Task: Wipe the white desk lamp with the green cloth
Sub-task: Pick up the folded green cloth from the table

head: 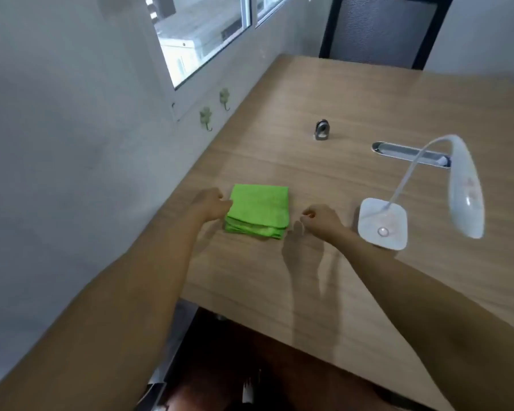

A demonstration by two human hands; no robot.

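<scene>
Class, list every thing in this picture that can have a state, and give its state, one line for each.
green cloth: folded, flat on the desk, not lifted
white desk lamp: upright, neck bent over, untouched; lit or unlit cannot be told
left hand: curled, at the cloth's left edge
right hand: curled, beside the cloth, holding nothing
window: open or shut cannot be told

Green cloth (257,212): bright green, folded into a thick square stack, lying flat on the desk (339,277). White desk lamp (383,222): just right of the cloth, apart from it; rounded-square base flat on the desk, thin curved neck rising to an elongated head that hangs right of the base.
</scene>
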